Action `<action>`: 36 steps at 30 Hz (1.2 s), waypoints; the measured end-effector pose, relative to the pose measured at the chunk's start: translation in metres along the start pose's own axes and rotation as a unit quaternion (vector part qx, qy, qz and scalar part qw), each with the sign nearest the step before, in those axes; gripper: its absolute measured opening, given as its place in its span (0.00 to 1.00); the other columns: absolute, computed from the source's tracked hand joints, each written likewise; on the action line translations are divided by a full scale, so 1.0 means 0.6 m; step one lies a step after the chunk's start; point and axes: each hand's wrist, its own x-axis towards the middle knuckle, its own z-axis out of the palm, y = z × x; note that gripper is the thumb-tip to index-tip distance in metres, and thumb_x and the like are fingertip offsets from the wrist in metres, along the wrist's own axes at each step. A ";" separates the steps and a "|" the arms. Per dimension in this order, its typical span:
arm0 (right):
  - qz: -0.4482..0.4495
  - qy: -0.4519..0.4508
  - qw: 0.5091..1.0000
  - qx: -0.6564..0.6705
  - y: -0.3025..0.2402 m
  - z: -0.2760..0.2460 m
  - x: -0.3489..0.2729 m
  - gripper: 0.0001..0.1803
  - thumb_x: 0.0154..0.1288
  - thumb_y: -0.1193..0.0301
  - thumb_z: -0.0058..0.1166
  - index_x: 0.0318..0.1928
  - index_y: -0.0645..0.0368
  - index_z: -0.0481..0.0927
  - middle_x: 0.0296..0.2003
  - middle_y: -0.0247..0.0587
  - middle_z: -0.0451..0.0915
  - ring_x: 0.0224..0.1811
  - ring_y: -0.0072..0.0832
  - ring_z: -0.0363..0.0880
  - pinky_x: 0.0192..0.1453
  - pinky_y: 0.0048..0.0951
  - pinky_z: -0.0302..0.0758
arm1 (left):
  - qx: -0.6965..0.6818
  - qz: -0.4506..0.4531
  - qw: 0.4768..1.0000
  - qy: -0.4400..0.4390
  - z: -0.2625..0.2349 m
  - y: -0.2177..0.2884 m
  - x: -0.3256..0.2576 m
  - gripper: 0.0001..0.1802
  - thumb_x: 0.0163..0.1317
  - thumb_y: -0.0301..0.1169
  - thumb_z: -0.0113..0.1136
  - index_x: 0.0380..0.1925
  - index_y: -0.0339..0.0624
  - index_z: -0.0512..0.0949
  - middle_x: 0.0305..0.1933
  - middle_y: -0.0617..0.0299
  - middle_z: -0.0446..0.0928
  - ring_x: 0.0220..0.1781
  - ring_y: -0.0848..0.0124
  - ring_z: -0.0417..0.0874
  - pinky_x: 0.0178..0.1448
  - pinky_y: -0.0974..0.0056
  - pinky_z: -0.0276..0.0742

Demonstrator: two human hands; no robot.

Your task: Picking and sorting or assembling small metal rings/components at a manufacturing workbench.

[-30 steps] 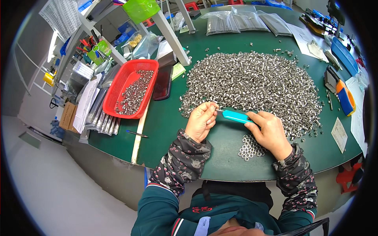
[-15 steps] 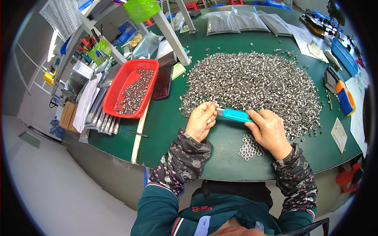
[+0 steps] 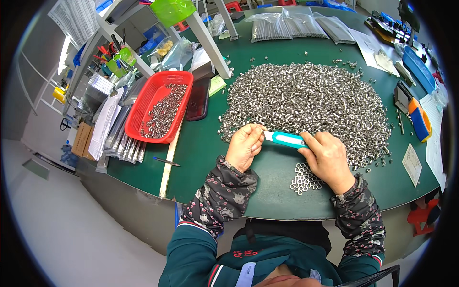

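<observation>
My right hand [image 3: 329, 158] is closed around the rear of a teal utility knife [image 3: 288, 139], its blade pointing left. The blade tip meets the fingertips of my left hand [image 3: 245, 147], which are pinched together; whatever they hold is too small and covered to make out. Just beyond both hands spreads a big heap of small metal rings [image 3: 306, 95]. Below the knife, beside my right wrist, a small patch of similar rings [image 3: 304, 180] lies flat in a single layer on the green table [image 3: 272, 203].
To the left stands a red plastic basket [image 3: 133, 119] partly filled with small metal pieces, next to a dark tray [image 3: 198, 101]. A pen [image 3: 166, 161] lies near the left edge. Plastic-bagged rods [image 3: 271, 27] lie at the back. An orange-and-blue tool [image 3: 420, 120] sits at right.
The knife has turned slightly in my right hand, so its blade and side catch more light. Both hands stay in nearly the same place.
</observation>
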 end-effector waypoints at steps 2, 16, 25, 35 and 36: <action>-0.002 0.001 1.000 -0.001 0.001 0.001 0.000 0.18 0.47 0.68 0.62 0.41 0.56 0.77 0.21 0.36 0.67 0.25 0.32 0.71 0.26 0.34 0.69 | 0.009 0.000 1.000 0.007 0.004 0.003 -0.001 0.08 0.66 0.32 0.50 0.36 0.38 0.73 0.26 0.68 0.70 0.17 0.86 0.60 0.18 0.80 0.54; -0.011 -0.005 1.000 -0.011 0.001 0.000 -0.001 0.18 0.47 0.68 0.62 0.41 0.56 0.77 0.21 0.35 0.68 0.25 0.32 0.71 0.27 0.33 0.68 | 0.085 -0.001 0.996 0.029 0.004 0.005 -0.001 0.09 0.67 0.33 0.49 0.35 0.39 0.73 0.23 0.68 0.68 0.15 0.86 0.58 0.18 0.80 0.53; -0.011 -0.013 1.000 -0.004 0.000 -0.001 0.000 0.18 0.48 0.68 0.62 0.41 0.56 0.76 0.22 0.35 0.68 0.26 0.32 0.71 0.28 0.33 0.68 | 0.095 0.001 0.995 0.016 0.001 0.007 0.001 0.10 0.67 0.35 0.50 0.32 0.41 0.73 0.21 0.70 0.67 0.15 0.87 0.57 0.18 0.80 0.52; -0.038 -0.006 0.999 0.000 0.002 -0.005 0.002 0.18 0.46 0.69 0.63 0.41 0.57 0.76 0.22 0.35 0.67 0.25 0.32 0.70 0.28 0.33 0.68 | 0.104 -0.058 0.993 0.012 0.003 0.021 -0.003 0.11 0.67 0.35 0.50 0.29 0.41 0.72 0.20 0.69 0.66 0.13 0.87 0.56 0.16 0.80 0.50; -0.041 -0.009 0.999 0.001 0.002 -0.006 0.003 0.19 0.46 0.69 0.63 0.41 0.57 0.76 0.22 0.35 0.67 0.26 0.31 0.70 0.28 0.33 0.68 | 0.103 -0.067 0.992 0.005 0.004 0.023 -0.004 0.11 0.66 0.36 0.50 0.28 0.42 0.72 0.20 0.69 0.66 0.13 0.87 0.56 0.15 0.80 0.50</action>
